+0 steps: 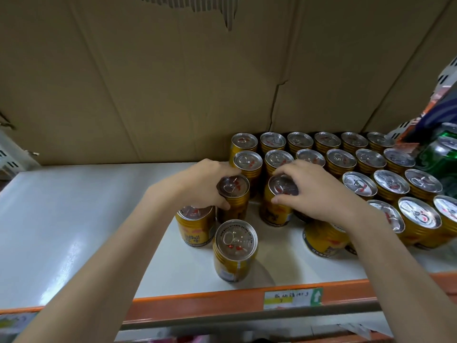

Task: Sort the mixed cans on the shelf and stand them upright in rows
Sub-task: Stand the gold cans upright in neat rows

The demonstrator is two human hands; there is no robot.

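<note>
Gold cans with silver pull-tab lids stand upright in several rows (361, 157) on the right half of a white shelf (74, 219). My left hand (205, 184) grips one gold can (233, 194) around its upper rim. My right hand (319, 191) grips a second gold can (278, 201) by its top, just to the right. Two loose gold cans stand in front of my left hand: one (195, 225) partly under my wrist and one (235, 250) nearest the shelf edge. Another gold can (321, 237) stands beneath my right wrist.
A cardboard wall (173, 82) closes the back of the shelf. Green cans (442, 157) and a dark package (442, 107) crowd the far right. An orange rail (197, 303) with a paper label (293, 297) runs along the front edge.
</note>
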